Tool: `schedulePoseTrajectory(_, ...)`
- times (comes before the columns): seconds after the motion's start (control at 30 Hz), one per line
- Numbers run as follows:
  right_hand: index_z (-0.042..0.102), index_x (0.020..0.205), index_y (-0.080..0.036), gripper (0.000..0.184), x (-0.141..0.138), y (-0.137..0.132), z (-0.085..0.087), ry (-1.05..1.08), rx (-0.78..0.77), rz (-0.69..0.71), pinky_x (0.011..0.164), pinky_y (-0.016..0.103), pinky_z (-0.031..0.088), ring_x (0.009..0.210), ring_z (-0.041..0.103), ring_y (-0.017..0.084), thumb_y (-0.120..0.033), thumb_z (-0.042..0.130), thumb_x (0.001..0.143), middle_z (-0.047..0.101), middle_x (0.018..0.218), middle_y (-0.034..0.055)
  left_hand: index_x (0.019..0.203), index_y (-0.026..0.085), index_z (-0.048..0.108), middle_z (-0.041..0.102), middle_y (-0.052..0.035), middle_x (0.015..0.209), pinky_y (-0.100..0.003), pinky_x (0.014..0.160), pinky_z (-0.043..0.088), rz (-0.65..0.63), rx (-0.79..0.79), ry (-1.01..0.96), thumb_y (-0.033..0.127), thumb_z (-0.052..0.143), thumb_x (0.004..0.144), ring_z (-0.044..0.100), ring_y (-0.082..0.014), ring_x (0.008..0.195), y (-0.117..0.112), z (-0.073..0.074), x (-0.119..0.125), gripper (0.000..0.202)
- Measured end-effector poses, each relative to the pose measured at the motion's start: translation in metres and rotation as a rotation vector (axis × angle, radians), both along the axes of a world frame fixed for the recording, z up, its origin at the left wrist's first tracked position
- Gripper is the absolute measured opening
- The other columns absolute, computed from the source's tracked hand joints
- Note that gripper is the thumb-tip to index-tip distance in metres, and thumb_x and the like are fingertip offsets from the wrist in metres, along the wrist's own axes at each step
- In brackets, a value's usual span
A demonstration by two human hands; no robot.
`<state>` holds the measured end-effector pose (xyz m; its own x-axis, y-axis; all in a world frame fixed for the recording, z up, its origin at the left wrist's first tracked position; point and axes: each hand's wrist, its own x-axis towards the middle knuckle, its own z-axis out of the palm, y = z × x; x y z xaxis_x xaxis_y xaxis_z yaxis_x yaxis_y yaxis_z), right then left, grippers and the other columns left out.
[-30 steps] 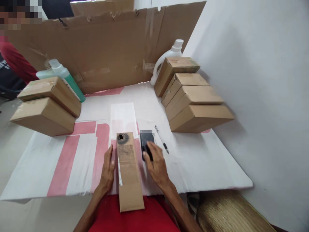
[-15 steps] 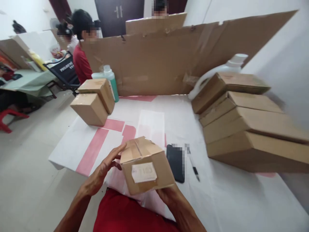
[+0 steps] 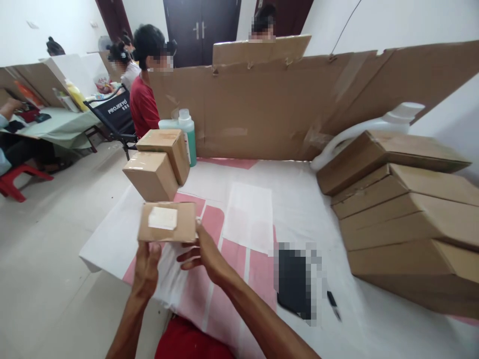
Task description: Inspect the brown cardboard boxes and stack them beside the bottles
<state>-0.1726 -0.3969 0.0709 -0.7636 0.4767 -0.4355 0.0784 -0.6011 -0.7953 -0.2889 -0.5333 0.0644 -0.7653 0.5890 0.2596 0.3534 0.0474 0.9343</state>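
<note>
A small brown cardboard box (image 3: 186,219) with a white label (image 3: 162,218) facing me is held up over the left part of the table. My left hand (image 3: 146,267) grips it from below at its left end, the fingers partly hidden behind it. At its right end, my right hand (image 3: 204,252) has the thumb against the side and fingers curled under the edge. Just beyond stand two similar cardboard boxes (image 3: 151,175), side by side, near a bottle of green liquid (image 3: 190,142).
A row of larger cardboard boxes (image 3: 392,249) leans along the right side, before a white jug (image 3: 402,113). A dark, partly blurred-out tablet-like object (image 3: 294,279) and a pen (image 3: 334,305) lie on the table. A cardboard partition (image 3: 254,114) closes the back; a person in red (image 3: 144,102) sits beyond.
The box has moved left and away from me, and its labelled face has turned. Both hands travelled with it. My view has shifted, so the table things appear lower and farther right.
</note>
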Motion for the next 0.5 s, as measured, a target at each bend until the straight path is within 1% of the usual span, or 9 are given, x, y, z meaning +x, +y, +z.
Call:
schedulePoseTrajectory(0.07, 0.046, 0.141, -0.020, 0.078, -0.038, -0.005, -0.002, 0.018, -0.008, 0.077, 0.048, 0.036, 0.062, 0.060, 0.073, 0.021, -0.081, 0.034, 0.095, 0.066, 0.093, 0.0080, 0.127, 0.025, 0.064, 0.065, -0.0087, 0.125, -0.044, 0.113, 0.042, 0.153, 0.025, 0.019, 0.071, 0.050, 0.095, 0.054, -0.0313, 0.129, 0.000, 0.003, -0.031, 0.057)
schedulePoseTrajectory(0.1, 0.043, 0.143, -0.019, 0.079, -0.058, -0.006, -0.004, 0.032, -0.004, 0.102, 0.046, 0.036, 0.061, 0.058, 0.071, 0.020, -0.082, 0.036, 0.095, 0.066, 0.091, 0.0072, 0.122, 0.024, 0.065, 0.066, -0.0081, 0.122, -0.043, 0.111, 0.043, 0.196, 0.053, 0.018, 0.071, 0.050, 0.096, 0.056, -0.0301, 0.126, 0.001, 0.004, -0.050, 0.055)
schedulePoseTrajectory(0.17, 0.038, 0.146, -0.018, 0.082, -0.094, -0.004, -0.007, 0.059, 0.001, 0.138, 0.045, 0.037, 0.061, 0.056, 0.069, 0.019, -0.081, 0.038, 0.095, 0.066, 0.091, 0.0066, 0.114, 0.022, 0.065, 0.066, -0.0081, 0.120, -0.041, 0.105, 0.047, 0.216, 0.100, -0.007, 0.073, 0.049, 0.094, 0.058, -0.0290, 0.121, 0.006, 0.005, -0.088, 0.056)
schedulePoseTrajectory(0.2, 0.036, 0.148, -0.018, 0.082, -0.110, -0.002, -0.008, 0.059, 0.002, 0.152, 0.044, 0.036, 0.061, 0.055, 0.068, 0.018, -0.081, 0.038, 0.095, 0.066, 0.092, 0.0069, 0.112, 0.022, 0.065, 0.066, -0.0084, 0.120, -0.041, 0.101, 0.049, 0.212, 0.110, -0.024, 0.074, 0.050, 0.093, 0.059, -0.0289, 0.120, 0.010, 0.004, -0.106, 0.058)
schedulePoseTrajectory(0.3, 0.028, 0.152, -0.018, 0.080, -0.146, 0.008, -0.007, 0.027, 0.019, 0.200, 0.043, 0.033, 0.060, 0.058, 0.068, 0.016, -0.076, 0.039, 0.098, 0.066, 0.103, 0.0104, 0.117, 0.021, 0.061, 0.065, -0.0099, 0.124, -0.038, 0.095, 0.052, 0.188, 0.121, -0.050, 0.077, 0.054, 0.086, 0.060, -0.0287, 0.119, 0.028, 0.000, -0.153, 0.065)
schedulePoseTrajectory(0.37, 0.024, 0.154, -0.017, 0.076, -0.161, 0.012, -0.004, 0.007, 0.036, 0.220, 0.042, 0.031, 0.059, 0.059, 0.067, 0.015, -0.069, 0.041, 0.102, 0.066, 0.112, 0.0138, 0.120, 0.021, 0.058, 0.065, -0.0105, 0.125, -0.038, 0.097, 0.052, 0.190, 0.136, -0.044, 0.080, 0.057, 0.081, 0.060, -0.0285, 0.120, 0.040, -0.005, -0.173, 0.070)
schedulePoseTrajectory(0.4, 0.022, 0.155, -0.017, 0.073, -0.166, 0.013, -0.003, 0.001, 0.036, 0.228, 0.042, 0.031, 0.059, 0.058, 0.067, 0.015, -0.065, 0.041, 0.104, 0.066, 0.115, 0.0152, 0.122, 0.021, 0.056, 0.064, -0.0109, 0.126, -0.039, 0.099, 0.051, 0.198, 0.143, -0.035, 0.081, 0.058, 0.079, 0.059, -0.0286, 0.121, 0.045, -0.008, -0.178, 0.074)
schedulePoseTrajectory(0.47, 0.017, 0.157, -0.018, 0.067, -0.171, 0.012, -0.001, -0.006, 0.026, 0.241, 0.043, 0.031, 0.059, 0.057, 0.067, 0.013, -0.055, 0.041, 0.107, 0.065, 0.120, 0.0171, 0.130, 0.020, 0.051, 0.062, -0.0119, 0.130, -0.042, 0.104, 0.049, 0.217, 0.144, -0.011, 0.081, 0.062, 0.077, 0.057, -0.0290, 0.124, 0.050, -0.016, -0.180, 0.082)
schedulePoseTrajectory(0.5, 0.017, 0.157, -0.020, 0.064, -0.169, 0.011, -0.002, 0.000, 0.026, 0.243, 0.043, 0.030, 0.058, 0.056, 0.067, 0.013, -0.050, 0.043, 0.107, 0.064, 0.122, 0.0173, 0.136, 0.020, 0.048, 0.060, -0.0127, 0.133, -0.043, 0.106, 0.048, 0.216, 0.137, 0.002, 0.079, 0.065, 0.077, 0.056, -0.0292, 0.126, 0.051, -0.019, -0.176, 0.084)
